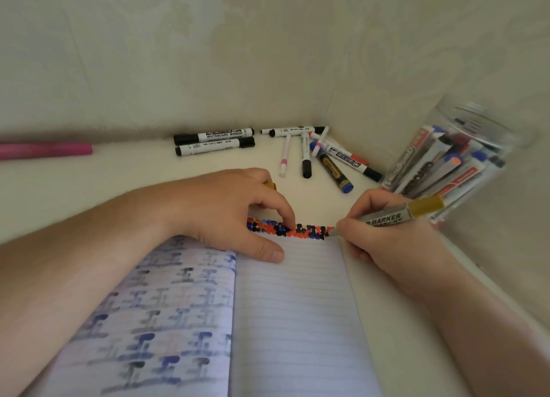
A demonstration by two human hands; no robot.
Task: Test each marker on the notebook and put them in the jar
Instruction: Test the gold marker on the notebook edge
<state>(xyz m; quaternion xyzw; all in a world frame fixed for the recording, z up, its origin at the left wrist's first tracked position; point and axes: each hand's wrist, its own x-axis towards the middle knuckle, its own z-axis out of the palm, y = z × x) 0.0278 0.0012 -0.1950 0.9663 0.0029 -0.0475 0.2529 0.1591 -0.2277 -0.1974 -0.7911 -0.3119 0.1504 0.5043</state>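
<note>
Bleed-through threatens the open lined paper notebook (297,307), pinned under the left hand (235,212), if the right hand (387,242), pinching the grey gold-ended permanent marker (393,216), lingers at the top-edge marks, clear plastic jar (464,158) just beside.

Two bare forearms, left hand (235,215), right hand (387,242), no sleeves

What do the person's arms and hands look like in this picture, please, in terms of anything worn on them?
Both forearms are bare to the frame's edge: no sleeves in view. The left hand and the right hand show no gloves, rings, watch or bracelet. The nails are short and unpainted where visible.
</note>
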